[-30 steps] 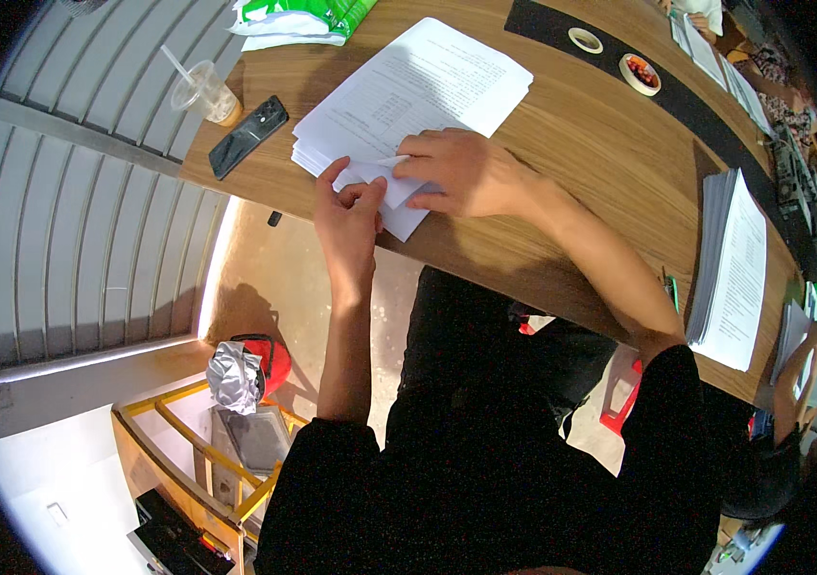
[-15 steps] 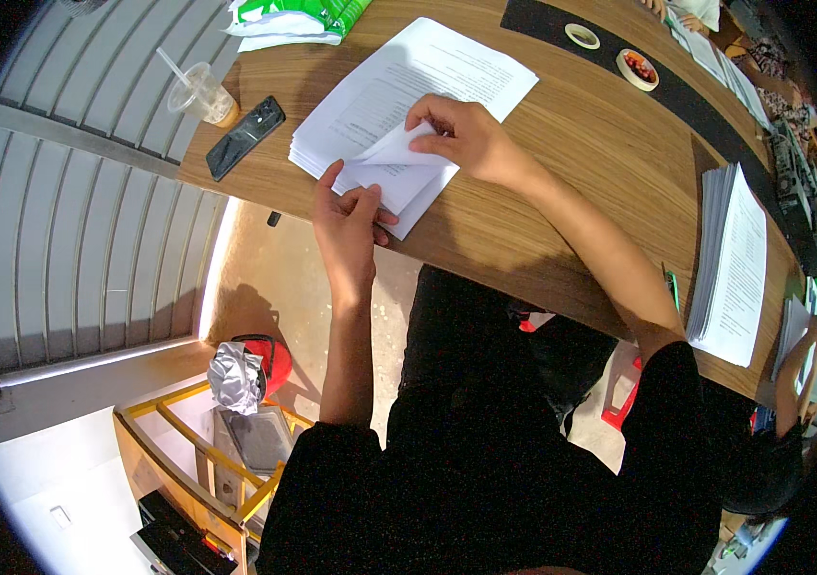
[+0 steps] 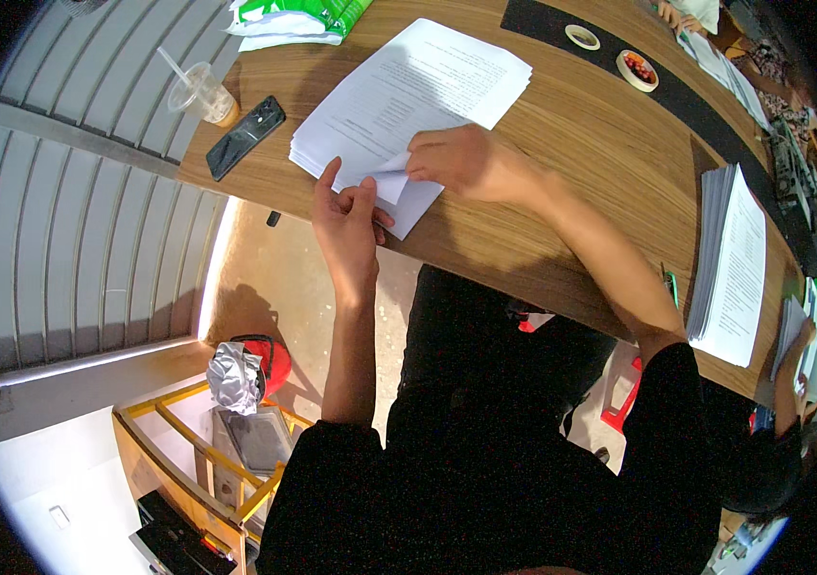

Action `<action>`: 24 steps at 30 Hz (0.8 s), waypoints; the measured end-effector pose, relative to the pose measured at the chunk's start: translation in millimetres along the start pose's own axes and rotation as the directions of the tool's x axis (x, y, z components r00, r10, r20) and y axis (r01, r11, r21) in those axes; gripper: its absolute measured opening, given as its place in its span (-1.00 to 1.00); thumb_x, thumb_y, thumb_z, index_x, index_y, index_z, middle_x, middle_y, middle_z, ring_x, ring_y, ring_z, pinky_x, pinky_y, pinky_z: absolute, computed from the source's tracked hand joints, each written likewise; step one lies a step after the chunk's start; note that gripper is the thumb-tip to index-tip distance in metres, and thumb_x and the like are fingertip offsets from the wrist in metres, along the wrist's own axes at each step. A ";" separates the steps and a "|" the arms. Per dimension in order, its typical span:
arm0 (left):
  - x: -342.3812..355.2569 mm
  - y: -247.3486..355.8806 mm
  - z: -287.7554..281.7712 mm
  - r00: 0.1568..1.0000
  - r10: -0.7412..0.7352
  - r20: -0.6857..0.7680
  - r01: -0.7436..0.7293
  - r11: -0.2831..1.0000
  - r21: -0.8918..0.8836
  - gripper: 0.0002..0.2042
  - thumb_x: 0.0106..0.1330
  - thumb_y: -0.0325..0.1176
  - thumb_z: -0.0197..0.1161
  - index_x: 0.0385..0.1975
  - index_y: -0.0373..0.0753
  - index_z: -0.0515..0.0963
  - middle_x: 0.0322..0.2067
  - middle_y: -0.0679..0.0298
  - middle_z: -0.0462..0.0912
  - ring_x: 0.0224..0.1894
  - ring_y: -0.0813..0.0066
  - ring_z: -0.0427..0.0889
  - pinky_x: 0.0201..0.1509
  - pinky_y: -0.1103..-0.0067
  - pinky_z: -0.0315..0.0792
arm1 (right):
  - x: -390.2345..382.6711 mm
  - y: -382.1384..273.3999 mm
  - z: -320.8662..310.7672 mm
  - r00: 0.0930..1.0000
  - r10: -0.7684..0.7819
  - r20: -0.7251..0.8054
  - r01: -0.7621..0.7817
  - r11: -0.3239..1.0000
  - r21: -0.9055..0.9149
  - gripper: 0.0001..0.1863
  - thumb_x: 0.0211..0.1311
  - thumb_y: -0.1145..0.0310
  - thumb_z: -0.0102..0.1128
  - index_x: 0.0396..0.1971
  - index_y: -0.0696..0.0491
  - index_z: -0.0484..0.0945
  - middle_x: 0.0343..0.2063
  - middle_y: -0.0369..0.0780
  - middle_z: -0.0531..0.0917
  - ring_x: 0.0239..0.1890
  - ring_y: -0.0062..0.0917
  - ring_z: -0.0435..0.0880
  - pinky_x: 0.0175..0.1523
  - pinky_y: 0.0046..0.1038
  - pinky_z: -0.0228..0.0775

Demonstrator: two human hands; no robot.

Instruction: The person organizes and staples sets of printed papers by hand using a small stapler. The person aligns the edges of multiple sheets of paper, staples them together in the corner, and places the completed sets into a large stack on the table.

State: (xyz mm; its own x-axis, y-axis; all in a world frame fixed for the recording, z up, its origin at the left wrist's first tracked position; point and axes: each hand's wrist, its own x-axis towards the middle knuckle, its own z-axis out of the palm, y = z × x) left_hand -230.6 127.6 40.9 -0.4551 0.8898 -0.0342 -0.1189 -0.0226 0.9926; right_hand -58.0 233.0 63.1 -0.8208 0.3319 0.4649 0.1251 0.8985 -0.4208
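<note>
A stack of printed white sheets (image 3: 418,81) lies near the table's front edge. My right hand (image 3: 471,163) is closed on the near right corner of the top sheet, which is lifted and curled back over the stack. At the near left edge of the stack is my left hand (image 3: 346,230). Its thumb rests on the paper, its index finger points away from me, and its other fingers curl at the edge, partly hidden.
Left of the stack lie a black phone (image 3: 246,138) and a plastic cup with a straw (image 3: 205,96). A green package (image 3: 303,21) sits beyond. Tape rolls (image 3: 582,37) rest on a black strip. Another paper stack (image 3: 730,268) stands right, near a co-worker's arm (image 3: 792,369).
My right hand has moved slightly nearer to me with the sheet's corner, and the lifted flap looks smaller. My left hand has barely shifted.
</note>
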 end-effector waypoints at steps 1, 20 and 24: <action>0.2 -0.6 -0.7 1.000 0.000 0.000 0.000 1.000 0.000 -0.50 0.32 -0.49 0.17 0.21 -0.46 0.20 -0.62 0.30 0.50 -0.72 0.67 0.42 -0.77 0.73 0.17 | 0.9 0.6 -1.7 0.997 0.075 -0.008 -0.074 0.995 0.061 -0.79 0.20 0.29 0.17 -0.32 0.15 0.53 -0.39 -0.16 0.57 -0.33 -0.22 0.60 -0.24 -0.29 0.46; 1.2 6.2 3.4 0.991 0.107 0.075 -0.104 0.994 -0.034 -0.43 0.33 -0.49 0.13 0.31 -0.40 0.08 -0.34 0.16 0.63 -0.34 0.57 0.61 -0.47 0.71 0.45 | 2.0 -10.0 5.5 0.985 0.172 -0.019 -0.170 0.983 0.069 -0.72 0.24 0.44 0.14 -0.04 0.05 0.44 -0.21 -0.14 0.63 -0.16 -0.24 0.65 -0.09 -0.30 0.46; 1.1 2.6 -0.8 0.974 0.204 0.096 -0.222 0.945 0.239 -0.51 0.30 -0.41 0.21 0.21 -0.32 0.28 -0.14 0.07 0.63 -0.07 0.33 0.61 -0.13 0.44 0.49 | 4.4 -9.8 0.2 0.879 0.379 -0.289 -0.334 0.922 0.195 -0.72 0.27 0.45 0.13 -0.03 0.05 0.42 -0.23 -0.13 0.64 -0.30 -0.30 0.66 -0.20 -0.36 0.48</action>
State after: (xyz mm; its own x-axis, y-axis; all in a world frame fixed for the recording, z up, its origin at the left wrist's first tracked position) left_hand -232.1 128.2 43.4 -0.3826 0.9060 0.1808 0.1997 -0.1100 0.9737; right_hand -63.0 225.6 69.1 -0.5129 0.7153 0.4745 0.2808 0.6622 -0.6947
